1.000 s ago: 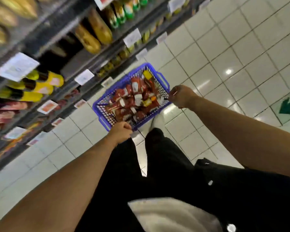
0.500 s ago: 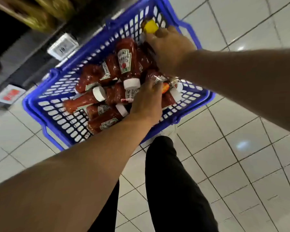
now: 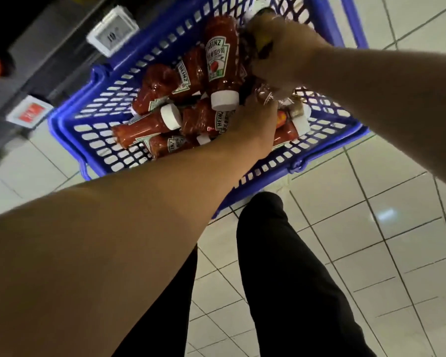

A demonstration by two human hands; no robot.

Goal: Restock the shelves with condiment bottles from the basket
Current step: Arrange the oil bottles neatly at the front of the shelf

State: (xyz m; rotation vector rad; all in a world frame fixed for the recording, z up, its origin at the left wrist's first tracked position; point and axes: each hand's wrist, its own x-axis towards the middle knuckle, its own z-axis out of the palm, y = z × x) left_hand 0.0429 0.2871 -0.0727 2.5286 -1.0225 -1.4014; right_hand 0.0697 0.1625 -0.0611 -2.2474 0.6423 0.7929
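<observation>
Pale tiled floor, dark grout, light glare; dark shelf edge upper left, price tags.

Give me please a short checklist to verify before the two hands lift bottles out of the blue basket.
1. Basket rests on the floor tiles beside the shelf: ok.
2. Right hand has a firm hold: its fingers curl around something with a yellow part at the far end of the basket, but which thing is hidden: cannot tell.
3. Left hand has a bottle: it lies among the ketchup bottles, fingertips hidden: cannot tell.
4. Upright-looking ketchup bottle leans on the pile between the hands and may roll when neighbours move: not ok.
5. White caps on the visible bottles, such as this cap: ok.
</observation>
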